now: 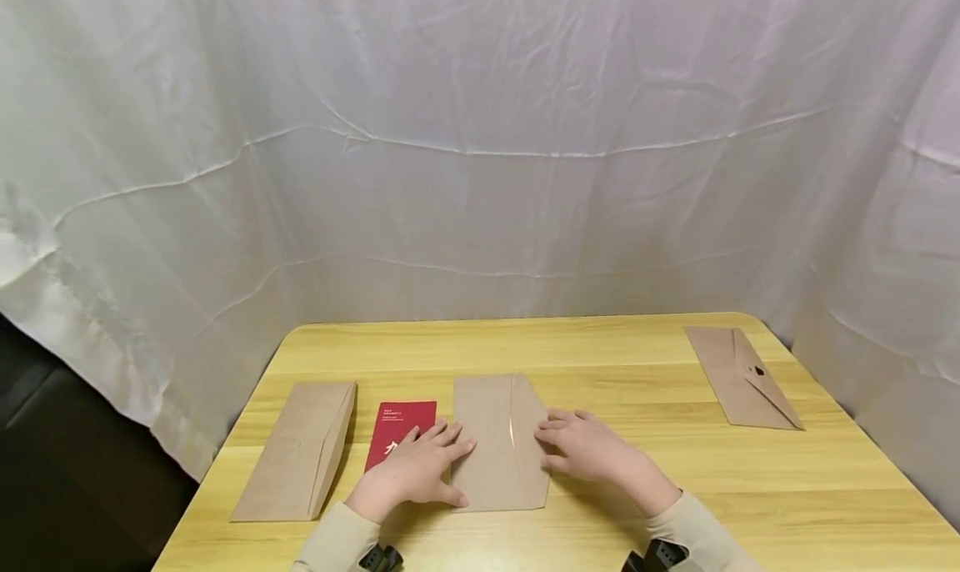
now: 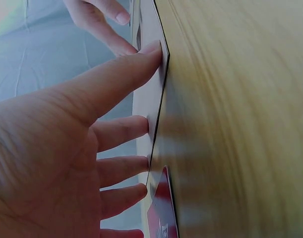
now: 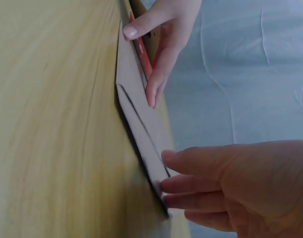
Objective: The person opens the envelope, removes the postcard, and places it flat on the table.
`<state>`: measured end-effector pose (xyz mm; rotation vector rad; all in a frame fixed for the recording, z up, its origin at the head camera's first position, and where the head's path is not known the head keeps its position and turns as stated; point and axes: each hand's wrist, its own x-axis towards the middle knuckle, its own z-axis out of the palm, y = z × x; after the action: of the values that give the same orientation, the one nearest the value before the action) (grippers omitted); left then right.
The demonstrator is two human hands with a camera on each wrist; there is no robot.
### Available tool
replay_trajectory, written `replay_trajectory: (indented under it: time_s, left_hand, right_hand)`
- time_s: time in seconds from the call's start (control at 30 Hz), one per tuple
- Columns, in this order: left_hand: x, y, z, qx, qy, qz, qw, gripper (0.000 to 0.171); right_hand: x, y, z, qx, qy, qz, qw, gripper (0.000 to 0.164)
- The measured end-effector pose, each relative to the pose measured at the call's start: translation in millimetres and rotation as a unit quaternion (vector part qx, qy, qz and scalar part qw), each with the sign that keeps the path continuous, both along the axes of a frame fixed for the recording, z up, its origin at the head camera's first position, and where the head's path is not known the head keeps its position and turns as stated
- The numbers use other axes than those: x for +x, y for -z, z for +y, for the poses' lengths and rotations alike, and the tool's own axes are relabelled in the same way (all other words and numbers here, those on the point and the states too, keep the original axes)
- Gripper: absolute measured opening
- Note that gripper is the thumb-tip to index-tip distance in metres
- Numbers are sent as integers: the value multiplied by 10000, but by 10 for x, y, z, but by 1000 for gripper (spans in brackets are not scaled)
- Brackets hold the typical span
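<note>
A brown paper envelope (image 1: 486, 455) lies in front of me, its long flap seam running down the right part. My left hand (image 1: 422, 465) rests on its left edge with spread, fairly straight fingers, the thumb (image 2: 134, 64) at the near left corner. Along the right edge, my right hand (image 1: 588, 449) touches the folded side with its fingertips, which in the right wrist view meet the edge beside the seam. Partly under the left hand and forearm in the head view is a red card (image 1: 407, 419) with white print.
Another brown envelope (image 1: 288, 455) lies at the left, its side fold slightly raised. A third brown envelope (image 1: 720, 376) with a small dark mark lies at the far right of the wooden table (image 1: 645, 351). White curtains (image 1: 510, 205) hang behind the table.
</note>
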<state>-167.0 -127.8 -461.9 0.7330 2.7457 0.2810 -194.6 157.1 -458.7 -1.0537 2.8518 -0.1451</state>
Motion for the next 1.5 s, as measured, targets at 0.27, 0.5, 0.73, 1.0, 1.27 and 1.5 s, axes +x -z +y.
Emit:
replay_trajectory:
  time_s: [0.27,0.5,0.73,1.0,1.27,1.5]
  left_hand:
    - [11,-4,10,-10,-14,-13,10000,80]
    - [16,9,12,-22,-43,-28,10000,80]
    - [11,12,13,-67,-39,24,10000,80]
    - [9,6,56,-111,79,148,9998,77]
    - [-14,8,234,-189,469,535,9973,70]
    - [-62,-26,429,-191,829,623,9944,72]
  right_hand:
    - [-120,106,30,-138,-169,33,9998,62]
    - [-257,204,56,-342,-126,-330,9988,78]
    - [-360,220,69,-296,-6,-747,9968,89]
    - [-365,196,76,-274,-30,-794,9965,90]
    - [-362,206,86,-315,5,-785,9964,90]
    - [-384,244,109,-263,-1,-781,9966,90]
